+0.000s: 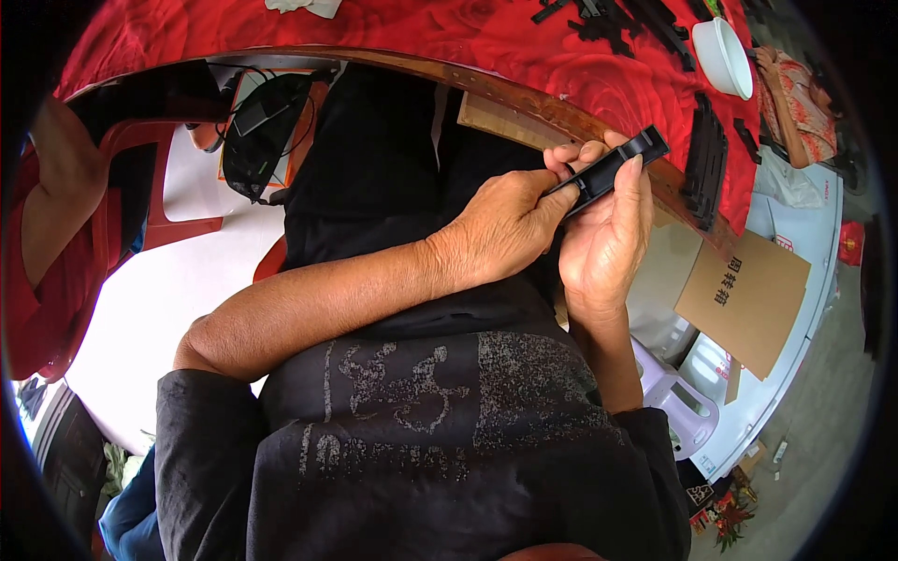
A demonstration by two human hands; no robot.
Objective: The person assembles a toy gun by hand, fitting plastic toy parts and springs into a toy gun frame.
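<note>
A long, narrow black plastic part [625, 161] with a hollow, channelled face is held slantwise over my lap, close to the table's wooden edge. My right hand [608, 238] cradles it from below, with the thumb along its side and fingertips showing behind it. My left hand [505, 220] grips its lower end, the thumb pressed into the channel. Whether a smaller piece sits under that thumb is hidden.
Ahead lies a table with a red cloth [393, 28], bearing a stack of black strips [706, 164], loose black parts [594, 19] and a white bowl [723, 58]. A cardboard sheet [748, 299] and a lilac plastic stool [678, 402] are at right. Other people sit on both sides.
</note>
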